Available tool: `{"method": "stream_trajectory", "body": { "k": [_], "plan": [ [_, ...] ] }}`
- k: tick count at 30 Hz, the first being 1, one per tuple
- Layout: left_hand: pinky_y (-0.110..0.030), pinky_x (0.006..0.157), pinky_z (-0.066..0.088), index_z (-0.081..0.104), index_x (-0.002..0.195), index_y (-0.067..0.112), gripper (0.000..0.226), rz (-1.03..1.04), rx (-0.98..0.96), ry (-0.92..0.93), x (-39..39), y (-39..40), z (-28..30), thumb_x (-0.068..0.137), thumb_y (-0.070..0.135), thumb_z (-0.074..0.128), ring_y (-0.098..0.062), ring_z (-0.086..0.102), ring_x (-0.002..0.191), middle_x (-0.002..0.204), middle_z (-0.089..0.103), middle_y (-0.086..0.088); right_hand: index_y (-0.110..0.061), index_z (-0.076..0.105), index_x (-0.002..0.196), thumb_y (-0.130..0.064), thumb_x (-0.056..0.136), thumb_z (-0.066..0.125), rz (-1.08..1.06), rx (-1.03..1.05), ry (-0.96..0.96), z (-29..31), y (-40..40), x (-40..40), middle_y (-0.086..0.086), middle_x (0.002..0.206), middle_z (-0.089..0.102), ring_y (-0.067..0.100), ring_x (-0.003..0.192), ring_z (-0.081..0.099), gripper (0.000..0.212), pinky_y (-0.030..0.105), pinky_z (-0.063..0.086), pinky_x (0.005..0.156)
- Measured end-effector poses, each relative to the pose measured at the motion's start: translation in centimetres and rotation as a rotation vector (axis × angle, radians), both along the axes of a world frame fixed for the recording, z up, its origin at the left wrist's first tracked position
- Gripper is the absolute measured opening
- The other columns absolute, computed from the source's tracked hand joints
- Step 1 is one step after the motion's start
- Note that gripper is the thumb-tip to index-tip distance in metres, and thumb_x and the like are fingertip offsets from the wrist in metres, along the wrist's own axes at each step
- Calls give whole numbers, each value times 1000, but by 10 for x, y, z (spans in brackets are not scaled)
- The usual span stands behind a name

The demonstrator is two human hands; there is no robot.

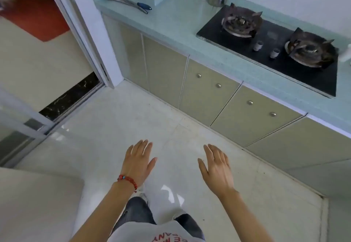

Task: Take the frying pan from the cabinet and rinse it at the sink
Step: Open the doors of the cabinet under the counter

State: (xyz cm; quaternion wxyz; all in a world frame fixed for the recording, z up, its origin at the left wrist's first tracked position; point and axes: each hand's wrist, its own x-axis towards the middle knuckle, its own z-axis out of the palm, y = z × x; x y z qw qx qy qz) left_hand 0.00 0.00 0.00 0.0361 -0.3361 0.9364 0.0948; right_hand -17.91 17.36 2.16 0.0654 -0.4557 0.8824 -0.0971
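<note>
Left hand point(138, 163) and right hand point(216, 169), both flat-fingered and empty above the floor; closed cabinet doors point(209, 91) ahead-right, nearer the right hand; frying pan unseen, presumably inside.

Open tiled floor point(121, 120) ahead of both hands; shut cabinet doors point(207, 91) bar the way in; gas hob point(275, 50) fills the countertop point(171, 21) above.

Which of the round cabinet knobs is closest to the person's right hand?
The rightmost knob, under the stove's right burner. The other three sit farther left and farther from the open right hand.
</note>
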Motion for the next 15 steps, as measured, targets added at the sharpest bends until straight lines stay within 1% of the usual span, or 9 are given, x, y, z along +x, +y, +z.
{"method": "stream_trajectory", "body": {
  "k": [1,2,9,15],
  "plan": [
    [-44,78,56,66,108,7,73,15,-7,30,6,-8,-4,96,46,6,-28,69,98,107,71,-12,-6,60,116,-45,97,12,15,-13,-1,-3,-11,2,15,114,67,30,104,65,65,43,51,88],
    [-44,78,55,66,108,7,74,27,37,14,10,-16,-4,95,46,4,-28,68,98,107,71,-12,-6,60,117,-46,97,12,27,13,-29,-1,-22,6,14,114,67,30,104,65,65,43,51,88],
    [-44,79,55,66,108,8,74,110,19,29,47,-90,-14,96,46,4,-27,68,100,108,71,-11,-6,60,117,-44,98,12,137,5,-11,-5,-121,30,13,114,67,28,104,65,64,41,51,89],
    [-45,78,56,67,107,6,75,172,20,21,61,-171,-15,96,45,3,-28,69,98,107,71,-13,-4,59,117,-44,98,14,179,-3,-52,-10,-207,40,15,114,67,30,104,65,63,41,50,89]
  ]
}}
